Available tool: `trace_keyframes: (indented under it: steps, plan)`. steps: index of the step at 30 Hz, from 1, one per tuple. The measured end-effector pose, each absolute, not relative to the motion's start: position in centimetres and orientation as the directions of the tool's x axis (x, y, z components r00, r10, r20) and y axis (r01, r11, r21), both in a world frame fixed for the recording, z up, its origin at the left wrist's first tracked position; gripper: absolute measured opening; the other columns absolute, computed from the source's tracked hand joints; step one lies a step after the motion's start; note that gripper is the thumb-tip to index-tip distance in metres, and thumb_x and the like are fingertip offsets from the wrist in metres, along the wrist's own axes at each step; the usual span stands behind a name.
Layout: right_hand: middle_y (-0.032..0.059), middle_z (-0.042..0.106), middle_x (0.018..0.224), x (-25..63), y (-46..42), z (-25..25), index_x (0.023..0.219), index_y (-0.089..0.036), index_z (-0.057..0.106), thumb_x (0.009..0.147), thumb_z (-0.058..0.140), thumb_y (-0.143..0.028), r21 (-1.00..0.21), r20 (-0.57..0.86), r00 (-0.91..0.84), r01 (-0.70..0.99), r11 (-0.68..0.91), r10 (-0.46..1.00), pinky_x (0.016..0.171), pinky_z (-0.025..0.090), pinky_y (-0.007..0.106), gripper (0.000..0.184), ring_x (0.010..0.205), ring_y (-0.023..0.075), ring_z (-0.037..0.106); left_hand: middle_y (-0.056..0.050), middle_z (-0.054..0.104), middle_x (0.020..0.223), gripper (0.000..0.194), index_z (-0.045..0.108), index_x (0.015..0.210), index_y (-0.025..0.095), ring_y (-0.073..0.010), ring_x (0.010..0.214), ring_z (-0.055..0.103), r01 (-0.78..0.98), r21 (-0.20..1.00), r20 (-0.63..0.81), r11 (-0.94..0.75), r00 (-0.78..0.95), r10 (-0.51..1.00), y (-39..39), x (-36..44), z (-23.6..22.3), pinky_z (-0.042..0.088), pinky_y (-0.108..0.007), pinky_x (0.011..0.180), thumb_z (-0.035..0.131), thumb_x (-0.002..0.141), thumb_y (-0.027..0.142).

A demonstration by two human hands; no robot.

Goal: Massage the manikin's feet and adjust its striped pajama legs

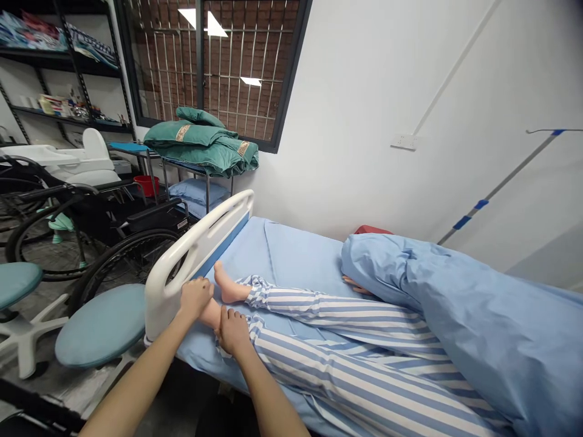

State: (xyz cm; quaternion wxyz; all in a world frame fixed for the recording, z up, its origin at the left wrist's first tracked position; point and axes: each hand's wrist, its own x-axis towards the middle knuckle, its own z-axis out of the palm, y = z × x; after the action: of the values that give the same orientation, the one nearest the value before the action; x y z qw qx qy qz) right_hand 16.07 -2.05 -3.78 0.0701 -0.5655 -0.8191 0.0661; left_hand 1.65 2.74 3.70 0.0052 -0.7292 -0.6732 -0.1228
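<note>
Since the near bare foot [210,315] lies between both hands, it appears braced from two ends: left hand [195,297] closed over the heel side, right hand [234,332] closed at the toes (pressure hard to judge). Just beyond the grip stand the other foot [230,285] and white bed rail [157,303]; left of it, a teal stool [102,325].

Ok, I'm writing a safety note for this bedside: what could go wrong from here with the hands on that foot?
The foot between your left hand and right hand sits close to the white footboard, so knuckles or toes could knock it. The teal stool right beside the bed might trip you if you shift sideways.
</note>
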Motion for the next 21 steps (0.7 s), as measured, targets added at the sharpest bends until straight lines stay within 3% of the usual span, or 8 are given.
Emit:
trace_keyframes:
  steps: [6,21]
  plan:
    - [0.0179,0.057,0.112,16.1,-2.1,-3.5,0.131,-0.013,0.038,0.078,0.058,-0.037,-0.187,0.044,-0.361,0.913,0.363,0.931,0.084,0.043,0.046,0.061,0.100,0.0321,0.055,-0.012,0.066,0.084,0.043,0.066,0.081,0.014,-0.0236,0.077,0.062,0.997,0.079,0.395,0.018,-0.048,0.918,2.9,1.3,1.7,0.038,-0.032,0.065,0.025,0.090,0.026]
    - [0.0160,0.058,0.109,16.1,-2.1,-4.2,0.131,-0.011,0.039,0.077,0.059,-0.036,-0.184,0.088,-0.347,0.915,0.358,0.934,0.082,0.044,0.045,0.062,0.096,0.0317,0.055,-0.006,0.065,0.074,0.036,0.061,0.070,0.018,-0.0194,0.066,0.059,0.998,0.063,0.549,0.012,-0.045,0.835,3.2,1.1,0.4,0.031,-0.031,0.059,0.032,0.089,0.027]
